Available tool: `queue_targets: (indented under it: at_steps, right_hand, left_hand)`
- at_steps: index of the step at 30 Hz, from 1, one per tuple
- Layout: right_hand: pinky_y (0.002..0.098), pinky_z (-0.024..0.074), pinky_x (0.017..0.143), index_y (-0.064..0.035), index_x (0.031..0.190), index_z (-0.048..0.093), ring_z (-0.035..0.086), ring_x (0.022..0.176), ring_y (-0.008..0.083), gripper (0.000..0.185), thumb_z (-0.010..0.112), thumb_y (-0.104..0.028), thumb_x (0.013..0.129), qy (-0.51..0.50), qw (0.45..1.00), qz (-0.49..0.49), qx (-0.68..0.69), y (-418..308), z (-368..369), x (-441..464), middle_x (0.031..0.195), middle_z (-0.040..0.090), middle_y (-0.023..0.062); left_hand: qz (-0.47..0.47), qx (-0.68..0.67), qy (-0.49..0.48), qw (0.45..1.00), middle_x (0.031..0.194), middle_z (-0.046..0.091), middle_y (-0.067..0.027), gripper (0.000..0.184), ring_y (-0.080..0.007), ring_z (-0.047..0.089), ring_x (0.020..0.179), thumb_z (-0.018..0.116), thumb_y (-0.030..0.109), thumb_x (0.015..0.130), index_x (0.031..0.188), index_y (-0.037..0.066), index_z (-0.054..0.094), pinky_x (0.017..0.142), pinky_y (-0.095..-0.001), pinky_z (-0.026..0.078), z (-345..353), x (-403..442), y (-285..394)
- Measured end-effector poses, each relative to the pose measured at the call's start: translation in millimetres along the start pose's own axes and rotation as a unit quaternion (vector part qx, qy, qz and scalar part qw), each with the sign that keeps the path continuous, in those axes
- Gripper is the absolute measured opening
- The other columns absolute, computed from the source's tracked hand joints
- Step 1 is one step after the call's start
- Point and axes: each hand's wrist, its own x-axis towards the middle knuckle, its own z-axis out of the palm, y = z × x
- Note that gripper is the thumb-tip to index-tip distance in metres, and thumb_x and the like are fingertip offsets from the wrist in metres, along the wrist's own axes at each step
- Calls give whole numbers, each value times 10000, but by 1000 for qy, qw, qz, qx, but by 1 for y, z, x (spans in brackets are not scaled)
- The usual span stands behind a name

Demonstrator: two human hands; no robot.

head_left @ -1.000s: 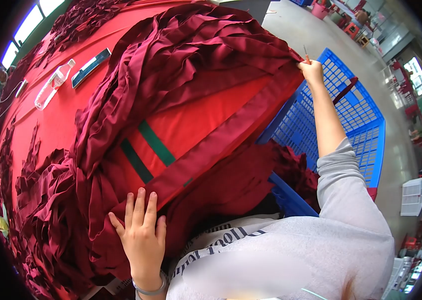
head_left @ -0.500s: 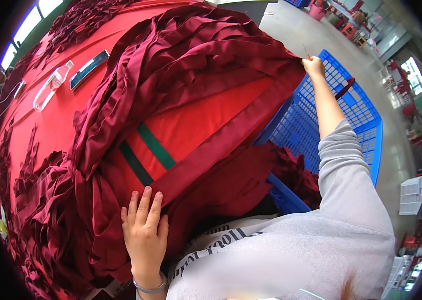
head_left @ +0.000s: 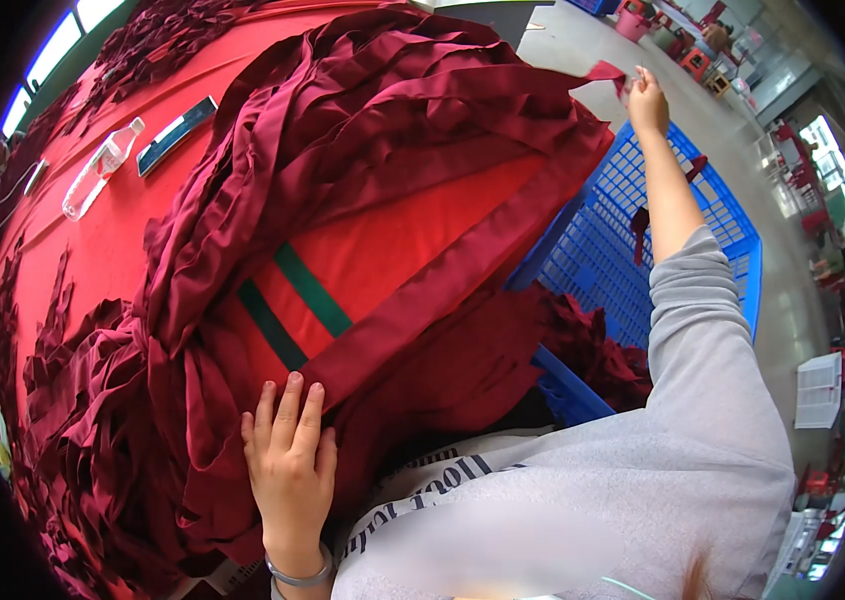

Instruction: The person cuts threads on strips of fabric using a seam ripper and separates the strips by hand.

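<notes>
My left hand (head_left: 288, 455) lies flat with its fingers stretched out, the fingertips on the near end of a long dark red fabric strip (head_left: 443, 285). That strip runs diagonally to the table's edge. Off the far right end of the pile, my right hand (head_left: 648, 105) is raised with its fingers pinched on the tip of another dark red fabric strip (head_left: 603, 73). Whether a small tool is also in those fingers I cannot make out. Many layered strips form a large pile (head_left: 373, 110) on the red-covered table (head_left: 413, 225). Two dark green bands (head_left: 313, 290) cross the red cover.
A blue plastic crate (head_left: 723, 215) stands beside the table on the right, with dark red cloth (head_left: 593, 345) at its near end and a small scrap (head_left: 640, 235) against its mesh. A clear bottle (head_left: 103, 170) and a phone (head_left: 177, 137) lie on the table's left part.
My right hand has moved up and slightly right, drawing a strip's tip away from the pile's corner. A small scrap now shows in the crate. My left hand has stayed put.
</notes>
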Motion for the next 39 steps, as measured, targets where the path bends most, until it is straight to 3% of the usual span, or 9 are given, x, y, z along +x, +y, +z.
queue_targets:
  at_steps: [3, 4, 7, 11, 17, 19, 21, 32, 39]
  right_hand:
    - [433, 544, 751, -139, 1228, 651, 711, 856, 308, 313, 547, -291, 975, -140, 987, 78, -4, 11, 11, 4, 1012, 730, 134]
    - [439, 527, 870, -91, 1180, 665, 665, 1038, 365, 340, 541, -329, 972, -129, 988, 63, -52, -16, -9, -4, 1115, 701, 168]
    - [382, 529, 830, -68, 1230, 629, 697, 940, 304, 402, 606, -361, 957, -111, 991, 33, 67, -71, -34, -29, 995, 728, 146]
    - [300, 492, 724, -37, 1337, 523, 587, 806, 133, 472, 661, -274, 952, -361, 900, -20, 242, -215, -127, -117, 889, 648, 65]
    - [342, 552, 729, -27, 1196, 631, 698, 933, 214, 310, 668, -93, 895, -408, 785, -208, 417, -301, -185, -256, 1080, 686, 124]
    - [337, 532, 586, -22, 1185, 637, 667, 715, 276, 326, 642, -131, 878, -486, 763, -293, 309, -309, -198, -273, 858, 654, 126]
    - [343, 547, 610, -21, 1182, 645, 682, 701, 270, 354, 669, -82, 835, -513, 763, -293, 261, -314, -204, -284, 875, 696, 133]
    - [357, 521, 504, 4, 1160, 647, 643, 549, 261, 335, 642, -126, 851, -478, 786, -280, 274, -322, -205, -297, 707, 619, 107]
    - [343, 579, 723, 43, 1148, 656, 722, 833, 300, 308, 656, -8, 844, -405, 838, -151, 331, -329, -189, -285, 970, 714, 205]
  left_hand:
    - [3, -5, 4, 1000, 1444, 527, -57, 522, -324, 451, 1352, 682, 151, 846, 1359, 167, 588, 1103, -551, 330, 0, 1, 0]
    - [-1, -6, 5, 1000, 1442, 528, -57, 518, -325, 451, 1352, 683, 151, 847, 1356, 164, 590, 1103, -551, 330, 0, 0, 0]
    - [2, 0, 15, 1000, 1441, 525, -63, 498, -321, 449, 1353, 687, 157, 844, 1335, 157, 602, 1103, -546, 331, 1, 0, 1]
    - [10, 5, 68, 998, 1399, 537, -89, 415, -308, 474, 1317, 684, 181, 853, 1265, 136, 653, 1088, -522, 343, 4, 5, 12]
    - [3, -24, 71, 997, 1371, 544, -91, 491, -317, 494, 1254, 706, 211, 838, 1315, 131, 618, 1045, -496, 382, 17, 13, 23]
    - [3, -24, 76, 997, 1379, 536, -90, 502, -317, 485, 1256, 715, 206, 829, 1316, 135, 617, 1043, -488, 379, 20, 12, 22]
    - [6, -28, 82, 996, 1380, 536, -86, 509, -312, 483, 1248, 725, 201, 816, 1310, 138, 622, 1036, -477, 379, 22, 12, 21]
    - [-11, -16, 127, 992, 1350, 574, -42, 441, -278, 503, 1173, 761, 193, 735, 1169, 152, 691, 970, -434, 389, 30, 20, 23]
    - [-15, -23, 122, 992, 1351, 584, -42, 425, -266, 529, 1170, 733, 218, 778, 1194, 154, 669, 1007, -473, 380, 29, 16, 23]
